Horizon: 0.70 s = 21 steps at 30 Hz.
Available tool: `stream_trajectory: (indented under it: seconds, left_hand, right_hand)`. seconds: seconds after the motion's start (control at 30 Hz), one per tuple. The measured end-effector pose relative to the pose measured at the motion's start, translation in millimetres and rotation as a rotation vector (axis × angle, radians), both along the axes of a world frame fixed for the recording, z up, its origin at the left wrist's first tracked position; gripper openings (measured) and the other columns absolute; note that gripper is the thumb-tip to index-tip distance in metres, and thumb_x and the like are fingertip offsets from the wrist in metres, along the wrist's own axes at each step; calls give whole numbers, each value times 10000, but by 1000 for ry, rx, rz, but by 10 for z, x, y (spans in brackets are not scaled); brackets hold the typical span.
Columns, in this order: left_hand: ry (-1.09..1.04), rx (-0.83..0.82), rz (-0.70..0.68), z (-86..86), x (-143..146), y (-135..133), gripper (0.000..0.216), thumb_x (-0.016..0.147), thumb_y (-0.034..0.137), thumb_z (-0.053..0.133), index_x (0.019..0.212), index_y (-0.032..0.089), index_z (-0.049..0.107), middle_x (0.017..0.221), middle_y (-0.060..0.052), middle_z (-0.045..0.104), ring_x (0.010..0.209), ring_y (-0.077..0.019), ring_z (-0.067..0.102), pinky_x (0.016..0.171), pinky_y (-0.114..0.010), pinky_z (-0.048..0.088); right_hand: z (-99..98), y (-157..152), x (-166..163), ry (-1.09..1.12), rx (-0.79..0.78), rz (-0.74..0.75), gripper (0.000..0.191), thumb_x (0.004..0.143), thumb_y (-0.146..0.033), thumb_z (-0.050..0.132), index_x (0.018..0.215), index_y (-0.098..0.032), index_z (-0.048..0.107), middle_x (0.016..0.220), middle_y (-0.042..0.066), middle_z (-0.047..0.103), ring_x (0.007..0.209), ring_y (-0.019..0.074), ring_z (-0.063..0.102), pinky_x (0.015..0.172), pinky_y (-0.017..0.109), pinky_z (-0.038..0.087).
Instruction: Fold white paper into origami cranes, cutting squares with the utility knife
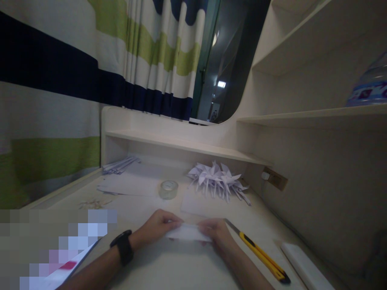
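Observation:
Between my two hands is a small piece of white paper point(189, 233), held up a little over the desk. My left hand point(161, 223), with a black watch on its wrist, pinches the paper's upper left edge. At the upper right edge my right hand point(216, 231) grips the same paper between thumb and fingers. A flat white sheet point(193, 204) lies just beyond the hands. To the right of my right hand rests a yellow utility knife point(263, 255) with its blade out.
Several white paper pinwheels point(217, 179) are heaped at the back. A roll of clear tape point(168, 189) stands near stacked sheets point(130, 181) and rolled paper sticks point(121, 165). Small thin bits point(95, 204) lie at left. A long white box-like object point(305, 266) sits at right.

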State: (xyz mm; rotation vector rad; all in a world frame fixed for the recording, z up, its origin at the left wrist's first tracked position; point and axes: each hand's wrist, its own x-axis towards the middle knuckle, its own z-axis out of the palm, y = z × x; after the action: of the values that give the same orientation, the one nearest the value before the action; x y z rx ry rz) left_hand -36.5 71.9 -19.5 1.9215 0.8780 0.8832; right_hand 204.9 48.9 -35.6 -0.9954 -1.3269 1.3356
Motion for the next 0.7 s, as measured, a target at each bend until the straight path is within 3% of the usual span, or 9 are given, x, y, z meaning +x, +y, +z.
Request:
stream_trajectory:
  seconds: [0.27, 0.5, 0.7]
  left_hand:
    - [-96, -126, 34, -46, 30, 24, 408, 735, 504, 685, 830, 116, 771, 710, -80, 724, 591, -191, 620, 532, -245, 450]
    - [-166, -222, 29, -186, -1, 97, 408, 660, 474, 764, 854, 116, 773, 721, -93, 725, 586, -179, 612, 553, -260, 474]
    - [-225, -292, 5, -174, 67, 58, 516, 633, 533, 771, 923, 107, 752, 800, -99, 718, 626, -201, 640, 548, -280, 517]
  right_hand:
    - [-40, 35, -11, 20, 8, -37, 436, 513, -450, 852, 736, -84, 769, 531, 69, 644, 405, 108, 506, 365, 202, 375]
    - [-64, 29, -16, 31, -36, -44, 425, 481, -413, 865, 736, -85, 774, 531, 62, 637, 430, 109, 508, 389, 209, 387]
    - [-57, 9, -35, 34, -22, -56, 400, 480, -414, 862, 713, -100, 774, 515, 49, 632, 422, 103, 496, 392, 205, 379]
